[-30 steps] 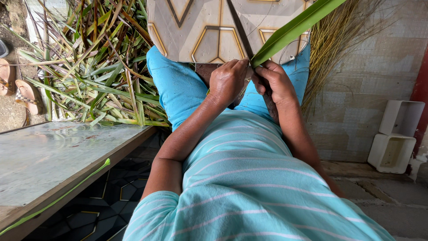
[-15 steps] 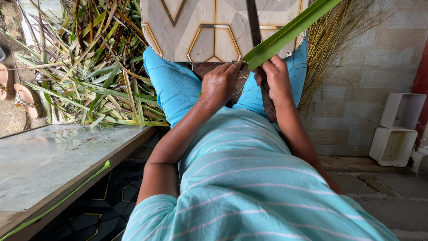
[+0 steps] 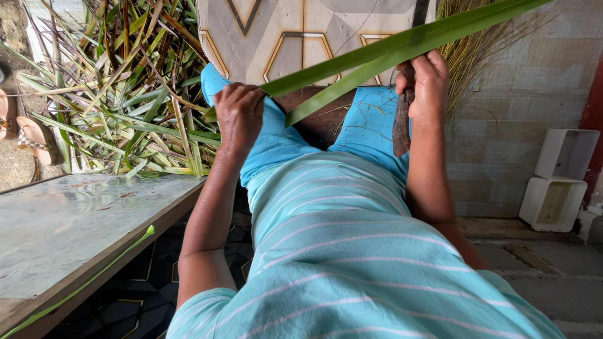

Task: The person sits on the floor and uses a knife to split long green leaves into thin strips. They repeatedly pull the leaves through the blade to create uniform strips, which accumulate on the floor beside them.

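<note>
A patterned floor point(image 3: 301, 37) and a heap of cut leaves point(image 3: 119, 100) fill the head view's background, with a stone slab point(image 3: 69, 226) at the left. A long green leaf point(image 3: 389, 53) is held across the knees — pinched at its near end by the closed left hand point(image 3: 240, 116). The right hand point(image 3: 427, 81) is wrapped shut around a dark knife point(image 3: 402, 122) under the leaf. For a clean split, the leaf is best kept taut and the blade run along the midrib — away from the fingers.
</note>
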